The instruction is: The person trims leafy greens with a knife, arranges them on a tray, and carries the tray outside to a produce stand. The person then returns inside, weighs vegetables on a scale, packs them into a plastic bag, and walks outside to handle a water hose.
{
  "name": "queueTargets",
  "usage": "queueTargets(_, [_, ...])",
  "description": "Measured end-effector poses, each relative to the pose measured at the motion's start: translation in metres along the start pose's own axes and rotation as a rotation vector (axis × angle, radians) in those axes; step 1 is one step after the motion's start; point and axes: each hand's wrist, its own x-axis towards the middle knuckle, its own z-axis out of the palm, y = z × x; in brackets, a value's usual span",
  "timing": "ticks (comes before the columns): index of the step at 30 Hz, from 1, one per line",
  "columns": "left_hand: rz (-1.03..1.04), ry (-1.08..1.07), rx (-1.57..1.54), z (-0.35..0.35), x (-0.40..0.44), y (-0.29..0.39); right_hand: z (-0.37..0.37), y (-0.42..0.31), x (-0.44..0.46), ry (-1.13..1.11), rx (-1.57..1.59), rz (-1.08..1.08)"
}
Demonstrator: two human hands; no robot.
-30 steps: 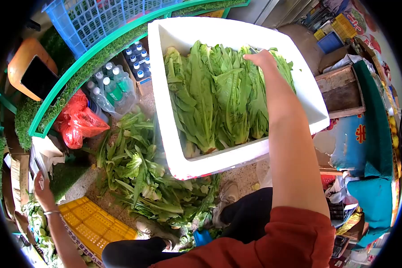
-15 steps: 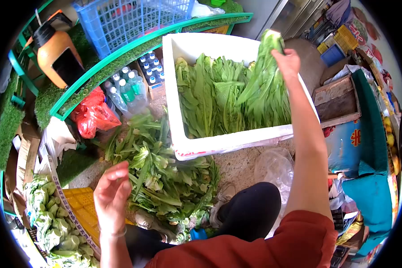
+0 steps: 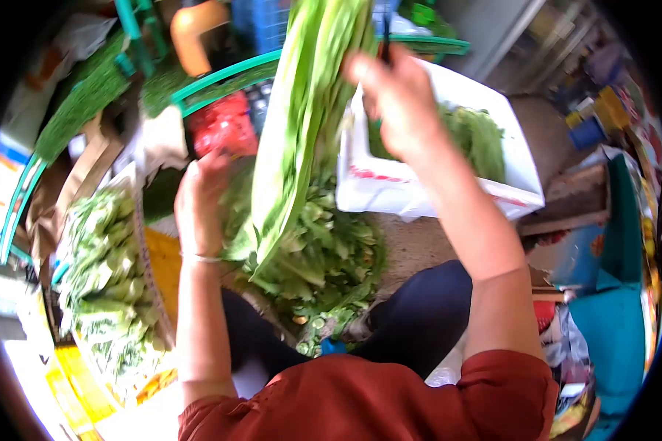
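While the right hand (image 3: pixel 401 106) is wrapped around a long green lettuce (image 3: pixel 294 132) in the upper middle of the frame, the left hand (image 3: pixel 201 197), blurred at left of centre, has loosely bent fingers and holds nothing visible. The white box (image 3: pixel 371 193) with more lettuces (image 3: pixel 482 140) is at upper right, and loose leaves (image 3: pixel 338 250) lie heaped near the middle.

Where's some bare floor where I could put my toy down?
Bare floor shows between the leaf pile, the white box and the right knee. Another patch lies past the box, by the wooden crate. It's crowded at the left, with heaped greens, and around the held lettuce.
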Motion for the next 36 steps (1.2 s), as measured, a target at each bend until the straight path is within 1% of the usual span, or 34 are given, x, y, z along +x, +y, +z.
queueTargets(2, [0.014, -0.286, -0.020, -0.011, 0.004, -0.012, 0.024, 0.056, -0.030, -0.073, 0.039, 0.076])
queueTargets(3, [0.027, -0.400, -0.052, -0.009, -0.001, -0.013, 0.038, 0.066, -0.047, -0.051, 0.041, 0.216])
queueTargets(4, [0.034, -0.517, -0.087, -0.004, -0.009, -0.016, 0.047, 0.089, -0.061, -0.013, 0.117, 0.256])
queueTargets(6, [-0.084, -0.518, 0.126, 0.010, -0.030, -0.005, 0.058, 0.116, -0.082, -0.024, 0.230, 0.353])
queueTargets(8, [-0.169, -0.480, 0.024, 0.014, -0.035, -0.020, 0.062, 0.115, -0.096, -0.049, 0.136, 0.370])
queueTargets(9, [-0.252, -0.456, -0.016, 0.009, -0.035, -0.022, 0.059, 0.120, -0.097, -0.082, 0.072, 0.346])
queueTargets(10, [-0.334, -0.433, -0.057, 0.007, -0.034, -0.019, 0.051, 0.121, -0.094, -0.159, -0.021, 0.381])
queueTargets(12, [-0.302, -0.389, 0.015, 0.000, -0.029, -0.022, 0.035, 0.114, -0.083, -0.227, -0.164, 0.494])
queueTargets(13, [-0.285, -0.365, 0.006, 0.000, -0.027, -0.025, 0.038, 0.118, -0.082, -0.120, -0.134, 0.349])
queueTargets(14, [-0.267, -0.344, -0.002, 0.000, -0.025, -0.030, 0.035, 0.117, -0.079, -0.095, -0.207, 0.348])
queueTargets(15, [-0.270, -0.337, 0.001, -0.001, -0.023, -0.035, 0.029, 0.113, -0.077, -0.144, -0.285, 0.419])
queueTargets(16, [-0.167, -0.312, 0.089, -0.001, -0.021, -0.041, 0.025, 0.109, -0.076, -0.192, -0.365, 0.489])
queueTargets(17, [-0.067, -0.287, 0.176, -0.002, -0.019, -0.047, 0.025, 0.111, -0.077, -0.195, -0.364, 0.495])
queueTargets(18, [-0.077, -0.284, 0.176, -0.004, -0.018, -0.052, 0.026, 0.113, -0.078, -0.243, -0.291, 0.443])
queueTargets(19, [-0.045, -0.278, 0.289, -0.004, -0.017, -0.054, 0.026, 0.114, -0.080, -0.289, -0.218, 0.390])
queueTargets(20, [-0.011, -0.275, 0.404, -0.005, -0.015, -0.056, 0.027, 0.110, -0.081, -0.316, -0.102, 0.463])
queueTargets(21, [0.029, -0.261, 0.488, -0.009, -0.013, -0.063, 0.030, 0.114, -0.085, -0.309, -0.016, 0.433])
queueTargets(22, [0.027, -0.267, 0.489, -0.010, -0.012, -0.064, 0.033, 0.120, -0.088, -0.300, 0.070, 0.399])
queueTargets(23, [0.067, -0.245, 0.636, -0.010, -0.013, -0.064, 0.034, 0.123, -0.090, -0.334, 0.139, 0.405])
queueTargets(24, [0.110, -0.221, 0.783, -0.009, -0.014, -0.065, 0.035, 0.126, -0.091, -0.360, 0.141, 0.339])
queueTargets(25, [0.142, -0.230, 0.764, -0.008, -0.014, -0.066, 0.037, 0.128, -0.091, -0.373, 0.136, 0.340])
queueTargets(29, [0.164, -0.239, 0.816, -0.003, -0.018, -0.062, 0.040, 0.134, -0.090, -0.407, 0.099, 0.334])
queueTargets(32, [0.120, -0.293, 0.848, -0.002, -0.020, -0.058, 0.037, 0.134, -0.088, -0.453, 0.052, 0.312])
queueTargets(36, [0.055, -0.352, 0.813, -0.009, -0.020, -0.058, 0.037, 0.140, -0.088, -0.407, -0.015, 0.253])
